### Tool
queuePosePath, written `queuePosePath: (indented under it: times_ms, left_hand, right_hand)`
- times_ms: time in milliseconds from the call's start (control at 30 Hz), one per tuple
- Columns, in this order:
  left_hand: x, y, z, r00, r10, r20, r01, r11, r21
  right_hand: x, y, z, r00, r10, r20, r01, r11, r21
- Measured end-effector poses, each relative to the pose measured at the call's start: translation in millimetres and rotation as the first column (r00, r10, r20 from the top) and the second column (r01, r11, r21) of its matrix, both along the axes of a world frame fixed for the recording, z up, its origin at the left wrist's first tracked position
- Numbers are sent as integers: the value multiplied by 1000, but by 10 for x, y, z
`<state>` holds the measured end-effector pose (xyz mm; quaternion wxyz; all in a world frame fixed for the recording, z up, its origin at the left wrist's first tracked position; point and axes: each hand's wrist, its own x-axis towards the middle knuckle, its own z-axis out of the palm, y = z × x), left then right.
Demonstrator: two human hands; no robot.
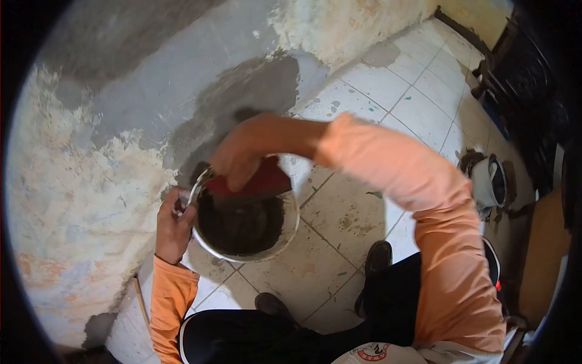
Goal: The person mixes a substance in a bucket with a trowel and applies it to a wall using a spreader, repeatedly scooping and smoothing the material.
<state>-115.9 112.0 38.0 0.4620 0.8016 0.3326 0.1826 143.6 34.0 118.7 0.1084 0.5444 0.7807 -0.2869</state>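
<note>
A round white bucket stands on the tiled floor close to the wall, with dark grey wet mortar inside. My left hand grips the bucket's left rim, thumb and fingers closed round it. Over the far side of the opening, my right hand is wrapped round a flat red scraper. The scraper's lower edge overlaps the mortar in this view, and motion slightly blurs the hand. Part of the scraper is hidden behind my fingers.
Beside the bucket rises a peeling wall with damp grey plaster patches. On the right are a second bucket, dark carved furniture and a brown board. A thin stick lies lower left. My shoes flank stained tiles.
</note>
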Motion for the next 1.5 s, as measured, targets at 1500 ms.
queuePosePath:
  times_ms: [1500]
  left_hand:
    - [675,-1268,358,849,412,-332,-519,772,-368]
  right_hand:
    - [2236,-352,-1295,-519,-180,-836,738,400,-544]
